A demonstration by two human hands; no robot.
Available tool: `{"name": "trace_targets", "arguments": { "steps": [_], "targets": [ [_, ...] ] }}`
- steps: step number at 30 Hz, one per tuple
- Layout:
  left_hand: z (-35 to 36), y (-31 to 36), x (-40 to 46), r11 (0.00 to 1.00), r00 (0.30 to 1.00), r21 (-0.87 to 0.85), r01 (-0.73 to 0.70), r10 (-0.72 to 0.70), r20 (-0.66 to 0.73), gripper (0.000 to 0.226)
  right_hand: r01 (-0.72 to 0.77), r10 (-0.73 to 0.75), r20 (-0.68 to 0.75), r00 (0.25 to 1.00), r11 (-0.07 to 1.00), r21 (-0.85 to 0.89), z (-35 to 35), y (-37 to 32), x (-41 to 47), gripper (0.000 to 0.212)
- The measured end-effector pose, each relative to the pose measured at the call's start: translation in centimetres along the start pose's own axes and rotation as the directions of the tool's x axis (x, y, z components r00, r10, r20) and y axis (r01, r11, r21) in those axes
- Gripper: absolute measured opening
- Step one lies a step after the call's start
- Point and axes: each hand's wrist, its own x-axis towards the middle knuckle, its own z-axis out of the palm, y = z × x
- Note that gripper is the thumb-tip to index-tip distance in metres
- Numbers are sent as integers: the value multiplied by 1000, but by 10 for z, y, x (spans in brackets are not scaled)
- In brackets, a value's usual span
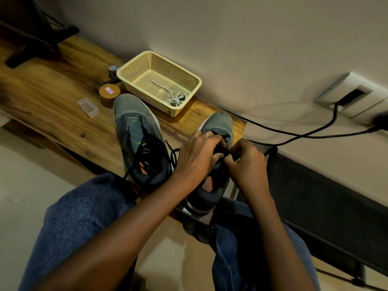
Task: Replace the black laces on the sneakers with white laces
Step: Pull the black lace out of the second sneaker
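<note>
Both hands are in close together over the right-hand grey mesh sneaker at the edge of the brown wooden table. The left hand, a thin ring on one finger, curls its fingers over the shoe's lacing, and the right hand pinches the black lace right beside it, knuckles nearly touching. A loose strand of that black lace hangs off to the right of the right hand. Just left of the left hand sits the second grey sneaker, its own black lace loosened and trailing toward the person's blue-jeaned knee. Beyond the hands, against the wall, stands the cream perforated plastic basket, and the white laces lie bunched in its near corner. Farther left of the hands: a small round brown tin and a clear little plastic box. A black cable runs past the right hand up to a wall socket.
</note>
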Motion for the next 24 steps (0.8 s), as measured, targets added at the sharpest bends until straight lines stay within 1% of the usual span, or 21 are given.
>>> {"name": "trace_targets", "arguments": {
  "steps": [2, 5, 6, 9, 10, 15, 17, 19, 22, 24],
  "targets": [
    [0, -2, 1, 999, 999, 17, -27, 27, -20, 20, -2, 2, -4, 1000, 1000, 9, 0, -1, 0, 8],
    [-1, 0, 3, 998, 998, -48, -42, 39, -53, 18, -7, 7, -9, 1000, 999, 35, 0, -2, -1, 8],
    [-2, 0, 4, 996, 998, -92, -7, 1, -67, 17, -10, 11, -11, 1000, 999, 39, 0, -2, -1, 8],
    [-5, -6, 8, 946, 974, -280, 165, -201, -102, 13, -26, 27, -8, 1000, 999, 40, -2, -1, -1, 7],
    [-5, -8, 8, 937, 970, -299, 180, -220, -106, 12, -28, 29, -5, 1000, 999, 38, -2, -1, -1, 7],
    [-2, -7, 3, 968, 994, -229, 107, -108, 5, 17, -2, 1, 1, 1000, 1000, 22, -2, -2, -1, 7],
    [0, -7, 4, 977, 997, -195, 83, -83, 9, 15, -6, 6, 4, 1000, 1000, 13, -1, -2, 0, 7],
    [0, -7, 5, 979, 996, -188, 84, -87, -11, 14, -14, 14, 9, 1000, 1000, 18, -2, -2, 0, 7],
    [-4, -11, 8, 961, 987, -241, 137, -154, -54, 16, -32, 32, 5, 999, 999, 31, -2, -2, 0, 7],
    [-6, -17, 12, 950, 986, -275, 146, -163, -43, 16, -43, 42, 7, 999, 998, 40, -2, -2, 0, 6]
  ]
}}
